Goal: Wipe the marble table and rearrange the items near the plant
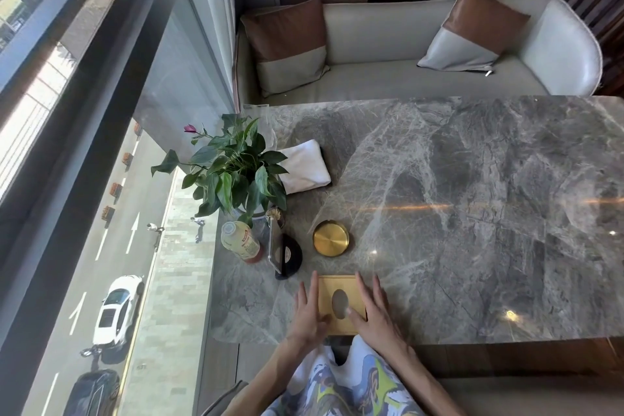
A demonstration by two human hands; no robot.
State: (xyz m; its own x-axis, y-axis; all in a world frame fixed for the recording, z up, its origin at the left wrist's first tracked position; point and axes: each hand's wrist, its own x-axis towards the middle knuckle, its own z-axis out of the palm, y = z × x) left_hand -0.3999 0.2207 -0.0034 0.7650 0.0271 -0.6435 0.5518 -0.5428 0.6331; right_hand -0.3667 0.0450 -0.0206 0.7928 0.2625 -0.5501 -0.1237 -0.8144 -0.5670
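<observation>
A gold tissue box [341, 290] with an oval opening sits at the near edge of the grey marble table [472, 213]. My left hand [309, 311] presses its left side and my right hand [373, 311] its right side, fingers extended. Beyond it stand a round gold dish [331, 238], a black stand with a clear sign holder [287, 255], a drink bottle [241, 241] and a potted green plant [233, 169]. A folded white cloth [305, 165] lies to the right of the plant.
A large window [101, 145] runs along the table's left edge. A pale sofa [405, 71] with two brown-and-grey cushions stands behind the table's far edge. The right half of the marble carries only light reflections.
</observation>
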